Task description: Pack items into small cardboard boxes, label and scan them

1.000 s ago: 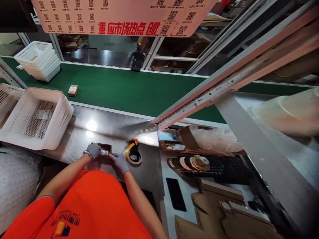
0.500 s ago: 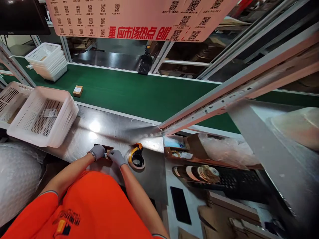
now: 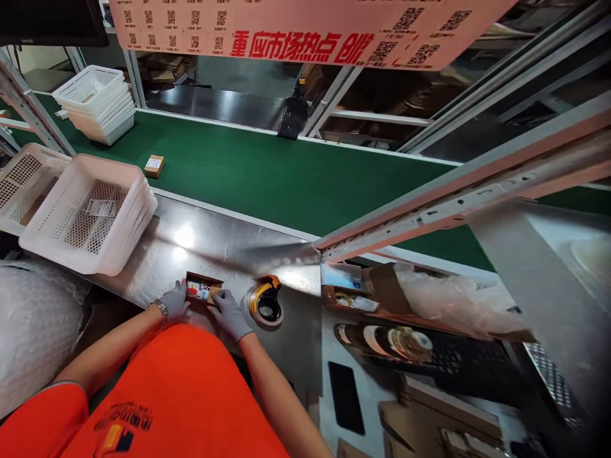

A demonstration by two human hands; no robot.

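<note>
A small open cardboard box (image 3: 204,278) rests on the steel table just in front of my body. Inside it lie small packets (image 3: 198,291) with red, white and blue on them, too small to name. My left hand (image 3: 175,300), in a grey glove, grips the box's left side. At the right end, my gloved right hand (image 3: 230,313) has its fingers closed on the box's edge by a flap. A tape dispenser (image 3: 267,304) in yellow and black sits to the right of my right hand.
Stacked white baskets (image 3: 90,213) stand to the left, beside bubble wrap (image 3: 33,318). Beyond the steel table (image 3: 224,235) runs a green conveyor (image 3: 248,172) carrying a small closed box (image 3: 154,166). A metal post (image 3: 410,216) slants up on the right, above a phone (image 3: 346,397) and tape rolls (image 3: 405,343).
My left hand has moved from over the box to its left side, uncovering the packets inside. My right hand has shifted slightly. The camera view has shifted a little.
</note>
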